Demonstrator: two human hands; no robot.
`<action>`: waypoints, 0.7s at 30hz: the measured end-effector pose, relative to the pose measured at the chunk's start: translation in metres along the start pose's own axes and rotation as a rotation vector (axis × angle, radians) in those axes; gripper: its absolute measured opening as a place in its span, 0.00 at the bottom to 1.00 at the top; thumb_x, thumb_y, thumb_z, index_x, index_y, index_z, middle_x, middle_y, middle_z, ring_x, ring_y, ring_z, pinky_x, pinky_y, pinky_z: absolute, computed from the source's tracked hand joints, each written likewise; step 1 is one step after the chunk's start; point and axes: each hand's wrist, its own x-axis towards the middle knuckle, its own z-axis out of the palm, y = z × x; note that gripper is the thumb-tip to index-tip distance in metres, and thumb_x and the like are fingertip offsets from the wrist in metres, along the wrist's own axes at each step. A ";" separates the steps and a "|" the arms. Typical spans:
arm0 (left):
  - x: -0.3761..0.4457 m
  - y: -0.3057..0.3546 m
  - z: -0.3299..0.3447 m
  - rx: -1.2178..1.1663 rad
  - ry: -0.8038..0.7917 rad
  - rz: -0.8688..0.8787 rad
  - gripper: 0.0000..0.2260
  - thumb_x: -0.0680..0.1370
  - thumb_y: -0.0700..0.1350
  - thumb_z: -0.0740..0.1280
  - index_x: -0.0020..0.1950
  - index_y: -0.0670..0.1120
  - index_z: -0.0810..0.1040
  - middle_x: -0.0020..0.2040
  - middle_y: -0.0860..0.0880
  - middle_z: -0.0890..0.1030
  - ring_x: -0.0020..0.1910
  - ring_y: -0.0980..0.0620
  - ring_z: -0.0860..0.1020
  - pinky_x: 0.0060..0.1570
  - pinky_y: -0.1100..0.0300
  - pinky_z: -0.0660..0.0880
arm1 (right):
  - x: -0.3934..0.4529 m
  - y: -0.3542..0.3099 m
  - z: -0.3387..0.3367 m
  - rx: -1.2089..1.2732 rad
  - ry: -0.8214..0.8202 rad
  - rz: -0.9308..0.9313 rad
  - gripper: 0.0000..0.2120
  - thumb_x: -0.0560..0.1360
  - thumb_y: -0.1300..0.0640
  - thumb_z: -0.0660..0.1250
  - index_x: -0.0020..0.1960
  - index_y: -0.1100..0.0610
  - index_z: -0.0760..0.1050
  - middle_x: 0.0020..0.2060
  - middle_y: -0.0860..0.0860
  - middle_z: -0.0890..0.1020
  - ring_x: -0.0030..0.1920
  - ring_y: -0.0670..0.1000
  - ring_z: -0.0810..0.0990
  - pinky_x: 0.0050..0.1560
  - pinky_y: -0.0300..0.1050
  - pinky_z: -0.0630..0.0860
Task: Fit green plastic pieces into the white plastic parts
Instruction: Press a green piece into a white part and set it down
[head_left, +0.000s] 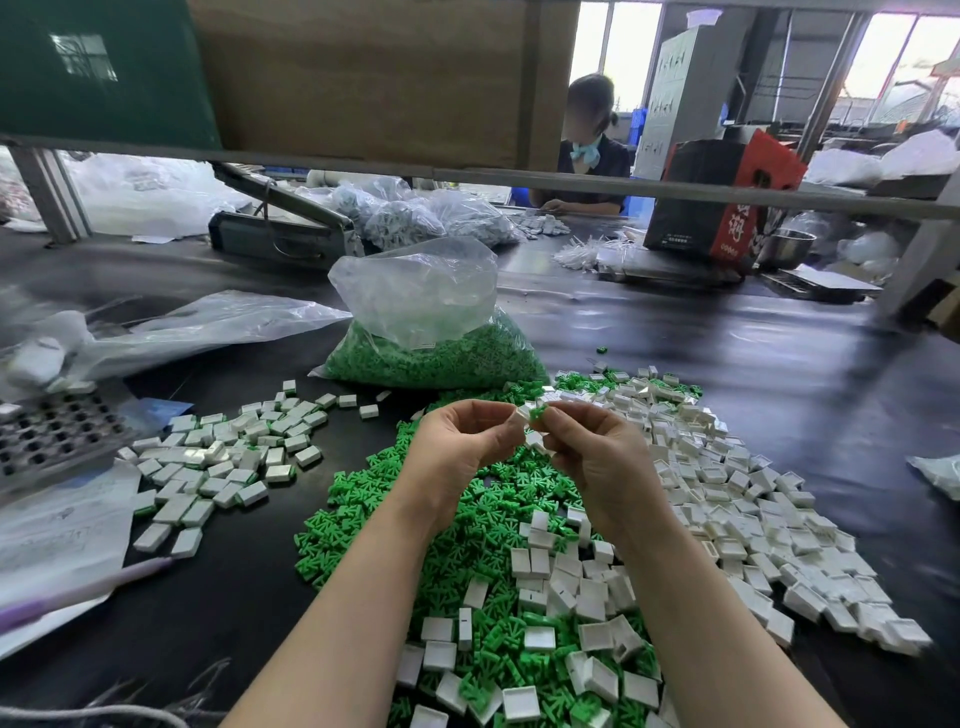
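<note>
My left hand (467, 441) and my right hand (592, 452) meet above the table's middle. The left pinches a small white plastic part (523, 414) at its fingertips. The right pinches a green plastic piece (538, 412) against that white part. Another white part (535, 441) shows lower between the hands; which hand holds it I cannot tell. Below my hands lies a heap of loose green pieces (405, 519). A wide spread of empty white parts (753, 509) lies on the right. A group of white parts (228, 452), some showing green, lies on the left.
A clear bag of green pieces (431, 338) stands behind my hands. A perforated metal tray (52, 431), papers and a purple pen (78, 587) lie at the left. Across the black table (779, 364) another person sits beside a red and black box (727, 202).
</note>
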 end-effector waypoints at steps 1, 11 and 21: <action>0.000 0.000 0.000 0.005 -0.007 0.000 0.13 0.66 0.43 0.76 0.47 0.41 0.82 0.42 0.44 0.84 0.43 0.50 0.82 0.49 0.58 0.80 | 0.000 0.000 0.000 0.004 0.001 -0.011 0.12 0.66 0.59 0.73 0.48 0.62 0.80 0.35 0.53 0.83 0.32 0.47 0.76 0.31 0.36 0.73; -0.003 0.003 0.001 0.021 -0.021 0.004 0.11 0.66 0.44 0.77 0.46 0.42 0.83 0.41 0.45 0.85 0.41 0.52 0.83 0.44 0.62 0.80 | 0.000 0.001 -0.001 -0.049 -0.001 -0.055 0.13 0.64 0.55 0.74 0.46 0.61 0.81 0.32 0.50 0.82 0.33 0.47 0.75 0.35 0.39 0.72; -0.004 0.003 -0.003 0.085 0.007 0.058 0.09 0.67 0.45 0.77 0.45 0.44 0.85 0.39 0.46 0.85 0.40 0.52 0.83 0.43 0.62 0.80 | -0.001 0.004 0.000 -0.326 -0.046 -0.179 0.01 0.75 0.63 0.70 0.44 0.60 0.80 0.36 0.54 0.83 0.32 0.43 0.78 0.33 0.35 0.73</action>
